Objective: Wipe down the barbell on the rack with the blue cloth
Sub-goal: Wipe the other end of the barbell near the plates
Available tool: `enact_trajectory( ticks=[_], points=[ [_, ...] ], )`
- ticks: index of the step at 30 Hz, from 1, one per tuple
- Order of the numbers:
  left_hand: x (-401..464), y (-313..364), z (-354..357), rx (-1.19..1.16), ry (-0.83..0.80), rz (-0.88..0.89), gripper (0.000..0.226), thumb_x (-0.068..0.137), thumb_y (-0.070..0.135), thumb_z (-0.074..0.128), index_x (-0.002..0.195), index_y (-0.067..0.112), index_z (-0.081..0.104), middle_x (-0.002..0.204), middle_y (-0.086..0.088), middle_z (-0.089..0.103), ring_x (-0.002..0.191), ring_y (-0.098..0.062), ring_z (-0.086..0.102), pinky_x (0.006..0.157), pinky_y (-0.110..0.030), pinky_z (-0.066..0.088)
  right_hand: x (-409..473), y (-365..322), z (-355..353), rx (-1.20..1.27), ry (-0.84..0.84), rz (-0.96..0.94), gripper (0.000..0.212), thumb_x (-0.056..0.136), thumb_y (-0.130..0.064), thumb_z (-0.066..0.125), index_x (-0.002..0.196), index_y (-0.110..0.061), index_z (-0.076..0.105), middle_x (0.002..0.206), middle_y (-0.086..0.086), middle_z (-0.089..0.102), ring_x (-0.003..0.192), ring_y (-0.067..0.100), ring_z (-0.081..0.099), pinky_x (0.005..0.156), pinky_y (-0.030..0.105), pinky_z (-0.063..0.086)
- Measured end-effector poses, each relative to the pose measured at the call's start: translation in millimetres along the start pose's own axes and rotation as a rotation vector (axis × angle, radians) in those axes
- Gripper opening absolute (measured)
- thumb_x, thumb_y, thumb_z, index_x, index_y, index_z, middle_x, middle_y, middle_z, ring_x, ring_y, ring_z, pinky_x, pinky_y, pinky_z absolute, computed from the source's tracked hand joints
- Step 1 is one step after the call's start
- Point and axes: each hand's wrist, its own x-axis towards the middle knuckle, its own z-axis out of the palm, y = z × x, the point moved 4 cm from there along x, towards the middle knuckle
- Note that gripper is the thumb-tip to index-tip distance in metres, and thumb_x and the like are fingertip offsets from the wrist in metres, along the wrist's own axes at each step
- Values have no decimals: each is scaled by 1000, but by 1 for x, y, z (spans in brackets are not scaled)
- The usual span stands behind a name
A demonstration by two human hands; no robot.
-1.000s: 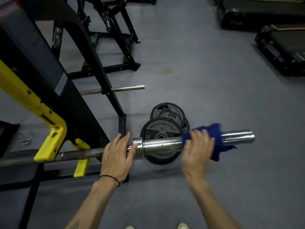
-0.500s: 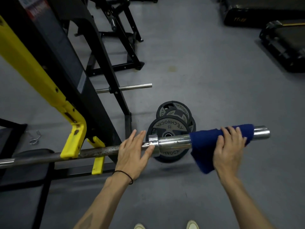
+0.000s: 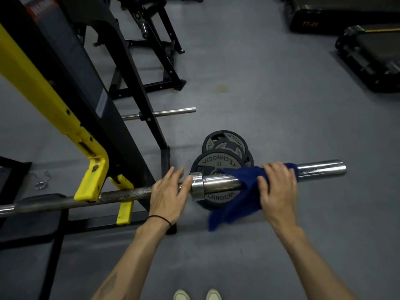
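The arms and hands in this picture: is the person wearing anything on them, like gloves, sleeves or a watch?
No gloves or sleeves: both forearms are bare. The left hand has a thin black band round its wrist, and a faint dark marking shows on that forearm. The right hand wears nothing.

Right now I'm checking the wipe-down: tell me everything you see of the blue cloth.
The blue cloth is dark blue, soft fabric, draped over the barbell's chrome sleeve. The right hand presses it onto the sleeve. A loose, crumpled corner hangs below the bar, blurred. The sleeve's outer end shows bare beyond it.

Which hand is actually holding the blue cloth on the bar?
The right hand: it grips the blue cloth around the barbell sleeve. The left hand rests bare beside the collar.
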Motion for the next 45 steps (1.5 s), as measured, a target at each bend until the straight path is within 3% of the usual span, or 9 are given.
enact_trajectory(
  ticks=[5,9,13,21,28,34,36,41,45],
  points=[
    [-2,0,1,68,-43,38,91,81,78,8,152,29,37,162,-1,27,151,-11,16,118,-31,10,-8,-38,17,23,79,204,46,107,-29,35,138,-5,58,145,12,56,148,33,35,128,51,9],
    [-4,1,2,114,15,79,85,87,73,10,151,26,39,159,3,35,151,-9,14,116,-30,11,-35,-118,45,81,-66,-154,50,106,-31,35,149,-11,51,151,6,53,148,27,39,127,47,13],
    [-5,-6,6,124,31,106,73,95,68,19,153,27,34,160,4,32,146,0,9,113,-27,6,-20,-76,35,8,-139,-352,51,104,-34,43,150,-13,50,151,7,53,144,27,43,125,47,23],
    [-5,-7,10,108,47,142,79,92,71,12,154,28,31,161,9,29,143,6,0,114,-25,2,-18,-50,32,141,160,244,48,108,-28,33,146,-6,52,156,12,47,154,31,25,128,48,4],
    [-16,-23,0,133,7,349,70,97,65,33,156,28,26,161,11,26,147,3,10,123,-27,7,-28,-74,41,16,-62,-410,51,107,-30,39,153,-10,45,159,8,45,149,26,37,126,46,19],
    [-31,-34,-3,258,34,439,72,95,43,55,157,20,25,163,1,26,151,-9,12,124,-26,-3,-20,-52,27,71,118,162,53,106,-34,34,146,-4,51,155,14,47,152,33,27,128,53,9],
    [-35,-37,-5,256,41,421,71,95,36,59,156,17,29,163,-1,27,152,-12,14,124,-29,1,-31,-99,44,120,54,21,52,105,-31,36,151,-7,46,159,10,42,154,29,25,129,47,3],
    [-45,-57,-17,219,49,404,65,94,24,59,154,17,34,163,-1,26,152,-12,15,125,-29,6,-26,-89,42,-22,13,-521,46,109,-27,41,148,-5,50,153,10,51,144,27,45,124,45,27],
    [-57,-82,-36,205,126,381,61,92,13,63,149,14,43,159,-3,34,150,-18,25,123,-38,22,-7,-58,28,78,146,-242,41,111,-28,42,124,-1,71,125,13,71,116,30,65,116,45,39]
  ],
)
